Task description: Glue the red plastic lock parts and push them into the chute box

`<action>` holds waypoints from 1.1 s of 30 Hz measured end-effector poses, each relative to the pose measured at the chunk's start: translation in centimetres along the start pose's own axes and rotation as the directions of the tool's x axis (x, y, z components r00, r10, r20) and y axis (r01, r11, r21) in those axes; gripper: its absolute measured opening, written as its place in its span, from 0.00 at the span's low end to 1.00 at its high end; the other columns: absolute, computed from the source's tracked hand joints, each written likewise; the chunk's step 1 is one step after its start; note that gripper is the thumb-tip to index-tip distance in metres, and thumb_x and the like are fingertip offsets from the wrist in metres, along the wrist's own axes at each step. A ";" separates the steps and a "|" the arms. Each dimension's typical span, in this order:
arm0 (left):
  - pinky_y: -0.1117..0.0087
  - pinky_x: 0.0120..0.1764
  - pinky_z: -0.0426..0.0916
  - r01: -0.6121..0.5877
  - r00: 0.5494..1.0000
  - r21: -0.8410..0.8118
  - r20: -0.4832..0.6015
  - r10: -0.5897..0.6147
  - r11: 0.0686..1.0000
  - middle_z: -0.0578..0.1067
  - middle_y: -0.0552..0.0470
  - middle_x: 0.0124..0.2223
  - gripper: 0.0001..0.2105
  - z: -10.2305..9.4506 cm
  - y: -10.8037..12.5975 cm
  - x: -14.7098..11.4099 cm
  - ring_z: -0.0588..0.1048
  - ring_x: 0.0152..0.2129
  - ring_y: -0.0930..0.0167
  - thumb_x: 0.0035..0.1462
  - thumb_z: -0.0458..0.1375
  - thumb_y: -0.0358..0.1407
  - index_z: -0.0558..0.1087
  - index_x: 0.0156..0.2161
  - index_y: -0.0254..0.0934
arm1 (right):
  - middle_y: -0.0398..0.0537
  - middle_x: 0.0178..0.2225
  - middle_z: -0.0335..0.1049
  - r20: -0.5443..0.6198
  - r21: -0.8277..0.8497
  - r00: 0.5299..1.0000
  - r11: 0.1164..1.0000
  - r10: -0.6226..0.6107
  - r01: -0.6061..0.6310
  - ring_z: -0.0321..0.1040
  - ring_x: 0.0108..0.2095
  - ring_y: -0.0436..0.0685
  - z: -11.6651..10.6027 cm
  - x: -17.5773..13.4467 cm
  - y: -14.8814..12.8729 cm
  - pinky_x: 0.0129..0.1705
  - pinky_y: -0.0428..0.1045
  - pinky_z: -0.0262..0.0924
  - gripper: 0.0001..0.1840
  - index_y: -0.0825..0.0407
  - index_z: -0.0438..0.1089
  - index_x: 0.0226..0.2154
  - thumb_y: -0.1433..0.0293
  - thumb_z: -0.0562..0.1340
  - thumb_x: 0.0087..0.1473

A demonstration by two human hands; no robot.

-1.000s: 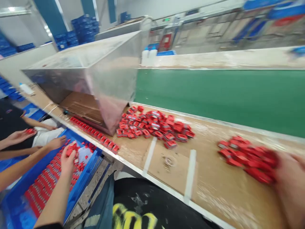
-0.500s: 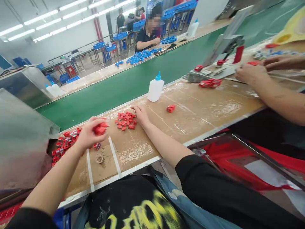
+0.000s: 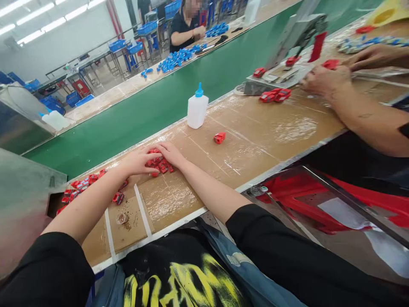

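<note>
Small red plastic parts [image 3: 163, 165] lie in a loose pile on the brown-covered bench, between my two hands. My left hand [image 3: 138, 162] reaches over the pile's left side, thumb and fingers apart, with red parts showing between them. Along the pile's right and far edge rests my right hand [image 3: 171, 154], its fingers stretched out and touching or very near the parts. Under and beyond my left forearm is a larger heap of red parts [image 3: 79, 184], partly hidden. One red part [image 3: 118, 198] sits apart, close to that forearm.
A white bottle with blue cap [image 3: 197, 110] stands behind a lone red part [image 3: 219, 137]. At right, a co-worker's hands [image 3: 329, 81] work beside a clamp fixture [image 3: 287, 70]. A green conveyor belt [image 3: 143, 111] runs behind the bench. A metal housing [image 3: 25, 213] borders the left.
My left hand has moved right, bringing the red parts it held to the small pile, and its fingers have spread. My right hand stays by the pile. The view has shifted slightly.
</note>
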State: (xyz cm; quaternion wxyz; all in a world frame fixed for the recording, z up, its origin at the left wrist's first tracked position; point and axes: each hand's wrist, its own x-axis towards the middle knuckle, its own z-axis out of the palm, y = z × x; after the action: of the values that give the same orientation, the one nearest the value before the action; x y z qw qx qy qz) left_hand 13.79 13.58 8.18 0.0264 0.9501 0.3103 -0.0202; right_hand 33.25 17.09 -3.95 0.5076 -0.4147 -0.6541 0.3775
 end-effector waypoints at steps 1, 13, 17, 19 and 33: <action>0.60 0.63 0.62 -0.011 1.000 0.001 0.008 0.011 1.000 0.63 0.47 0.69 0.29 -1.0 -0.3 -1.4 0.67 0.62 0.59 0.62 0.60 0.55 0.69 0.65 0.49 | 0.51 0.42 0.75 0.009 -0.023 1.000 1.000 -0.010 0.010 0.68 0.48 0.60 0.1 -0.2 0.1 0.58 0.56 0.58 0.19 0.51 0.76 0.38 0.55 0.56 0.65; 0.59 0.54 0.62 0.095 0.977 0.240 0.164 -0.137 0.966 0.75 0.42 0.56 0.28 1.3 0.4 -21.2 0.71 0.51 0.57 0.55 0.70 0.43 0.73 0.60 0.43 | 0.52 0.39 0.75 0.080 -0.222 0.874 0.847 -0.478 0.484 0.69 0.44 0.61 1.8 -4.4 -5.5 0.50 0.59 0.63 0.14 0.48 0.75 0.38 0.61 0.57 0.69; 0.57 0.55 0.63 0.199 0.980 0.104 0.003 -0.200 0.975 0.75 0.42 0.58 0.19 3.5 0.8 -21.7 0.72 0.53 0.57 0.61 0.65 0.41 0.74 0.56 0.41 | 0.48 0.32 0.72 0.373 -0.119 0.746 0.769 -0.551 0.628 0.66 0.35 0.56 5.0 -6.6 -8.3 0.41 0.53 0.60 0.16 0.50 0.73 0.34 0.62 0.57 0.70; 0.57 0.56 0.64 0.265 0.955 -0.101 -0.112 -0.275 0.959 0.76 0.44 0.58 0.19 3.9 1.3 -22.1 0.73 0.54 0.59 0.63 0.63 0.43 0.73 0.56 0.41 | 0.47 0.30 0.70 0.502 -0.083 0.697 0.774 -0.512 0.628 0.65 0.33 0.54 6.5 -7.3 -9.5 0.37 0.50 0.56 0.18 0.52 0.73 0.33 0.61 0.56 0.70; 0.78 0.14 0.52 -0.276 0.381 -0.954 0.005 -0.924 -0.119 0.60 0.58 0.24 0.28 8.4 6.6 -22.6 0.57 0.13 0.79 0.59 0.55 0.65 0.65 0.31 0.38 | 0.47 0.25 0.71 0.872 -0.196 0.451 0.709 -0.190 0.678 0.59 0.26 0.52 13.3 -9.7 -12.4 0.29 0.50 0.37 0.23 0.53 0.67 0.25 0.58 0.57 0.68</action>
State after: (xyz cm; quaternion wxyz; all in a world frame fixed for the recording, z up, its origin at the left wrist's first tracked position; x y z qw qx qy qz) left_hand -0.72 -5.51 1.28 0.5050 0.3548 0.4916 0.6144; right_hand 19.69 2.51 1.34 0.1047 -0.1270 -0.9702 0.1776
